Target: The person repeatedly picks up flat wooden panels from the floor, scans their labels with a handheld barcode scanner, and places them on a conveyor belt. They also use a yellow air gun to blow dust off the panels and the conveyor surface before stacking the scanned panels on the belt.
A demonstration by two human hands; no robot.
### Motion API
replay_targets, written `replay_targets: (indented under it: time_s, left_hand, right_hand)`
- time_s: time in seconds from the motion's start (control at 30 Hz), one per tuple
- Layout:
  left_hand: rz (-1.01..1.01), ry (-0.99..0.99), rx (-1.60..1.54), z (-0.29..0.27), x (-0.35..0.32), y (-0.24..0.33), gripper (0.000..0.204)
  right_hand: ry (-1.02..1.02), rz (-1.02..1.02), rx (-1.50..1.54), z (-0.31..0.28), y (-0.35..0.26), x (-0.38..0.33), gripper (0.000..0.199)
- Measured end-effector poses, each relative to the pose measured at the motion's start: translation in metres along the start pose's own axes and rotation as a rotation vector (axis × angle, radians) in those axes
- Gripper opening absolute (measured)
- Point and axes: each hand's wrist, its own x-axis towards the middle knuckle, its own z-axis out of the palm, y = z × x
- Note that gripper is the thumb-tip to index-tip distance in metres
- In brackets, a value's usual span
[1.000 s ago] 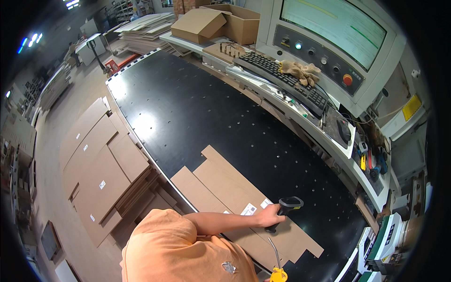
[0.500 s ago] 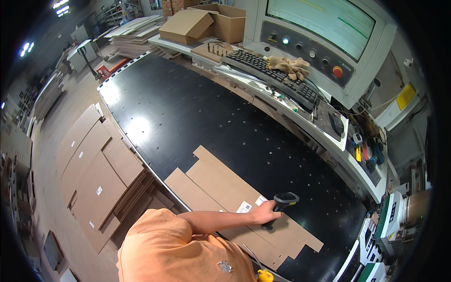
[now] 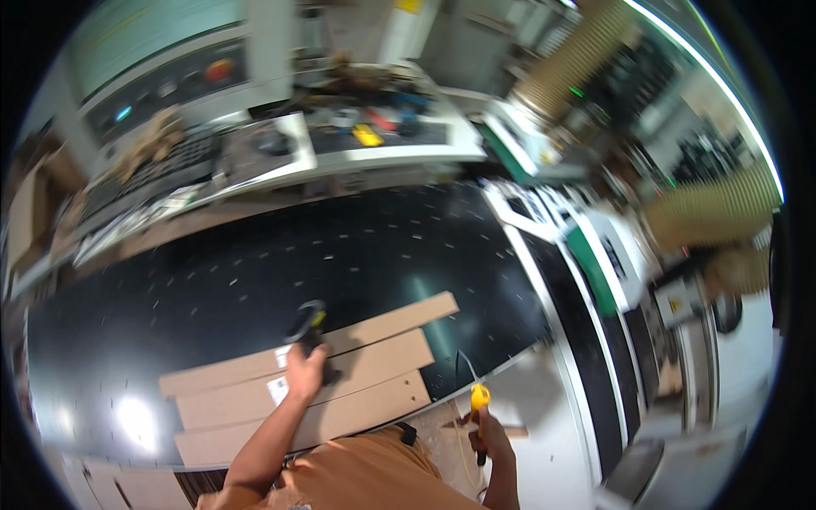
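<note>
Three long brown boards lie side by side on the black machine table, near its front edge. Two of them carry a small white label. My left hand reaches over the boards and grips a black handheld scanner, whose head points away from me above the farthest board. My right hand is low beside my orange shirt, off the table's edge. It holds a yellow-handled tool with a thin cable running up from it.
Behind the table stand a control panel with a screen, a black keyboard and a white shelf strewn with small tools. A green and white machine frame runs along the right. Tan ribbed hoses hang at the upper right.
My head has swung round, so the table now lies across the view. My left hand stays on the scanner over the boards. The yellow tool is now plainly in my right hand.
</note>
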Motion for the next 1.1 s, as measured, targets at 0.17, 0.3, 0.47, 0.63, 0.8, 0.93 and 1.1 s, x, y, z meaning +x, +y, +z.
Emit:
replay_targets:
  time_s: [0.17,0.3,0.47,0.63,0.8,0.93,1.1]
  left_hand:
    - [0.056,-0.023,-0.045,0.019,0.001,0.001,0.037]
    - [0.084,-0.04,-0.078,0.025,0.001,-0.001,0.034]
    - [0.05,-0.065,-0.098,0.028,0.004,-0.009,0.034]
    - [0.086,-0.044,-0.105,0.03,0.003,-0.01,0.034]
    - [0.043,-0.052,-0.119,0.031,-0.003,-0.011,0.033]
    - [0.055,-0.033,-0.093,0.032,0.0,-0.009,0.032]
    - [0.088,-0.015,-0.132,0.032,0.002,0.0,0.031]
  right_hand:
    - [0.361,-0.185,0.248,-0.015,0.007,0.025,0.058]
    - [0.448,-0.32,0.307,0.001,-0.002,0.042,0.048]
    - [0.455,-0.451,0.356,0.01,-0.029,0.066,0.046]
    - [0.605,-0.532,0.308,0.007,-0.072,0.099,0.045]
    - [0.966,-0.562,-0.276,0.007,-0.097,0.141,0.053]
    - [0.868,-0.427,-0.361,0.013,-0.101,0.153,0.055]
    - [0.814,-0.496,-0.383,0.025,-0.106,0.145,0.054]
